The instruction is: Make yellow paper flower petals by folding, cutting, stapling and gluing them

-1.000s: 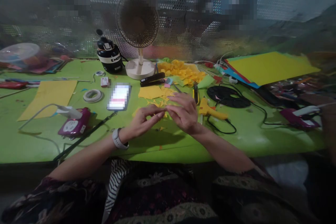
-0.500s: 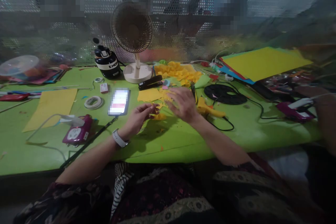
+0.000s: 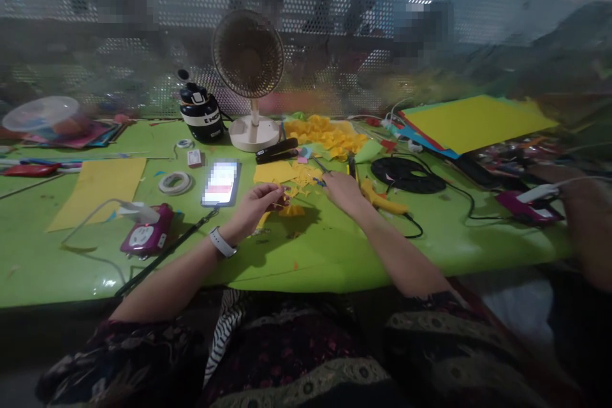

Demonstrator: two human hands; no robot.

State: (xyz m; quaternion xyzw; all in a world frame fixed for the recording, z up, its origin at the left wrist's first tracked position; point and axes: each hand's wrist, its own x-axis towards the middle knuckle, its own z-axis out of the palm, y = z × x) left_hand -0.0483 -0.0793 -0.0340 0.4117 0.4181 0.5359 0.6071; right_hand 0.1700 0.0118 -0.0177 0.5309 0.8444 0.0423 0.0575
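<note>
Both hands (image 3: 343,192) are near yellow paper scraps (image 3: 306,174).

Dim overall — the brightest light pierces the perforated panel (image 3: 315,73) beyond the left hand (image 3: 258,204). Left of that grip, a phone screen (image 3: 222,180) glows, pixelated; below it, soft shadow darkens the green table (image 3: 329,261). Farthest from the grip, edges smear and bend.

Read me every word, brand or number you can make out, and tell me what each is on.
"ENC": pale band of the dark bottle; anything further round is unreadable.
Too small to read: the mark below that band, and those on the small box and black stapler.
Blurred: the phone screen.
</note>
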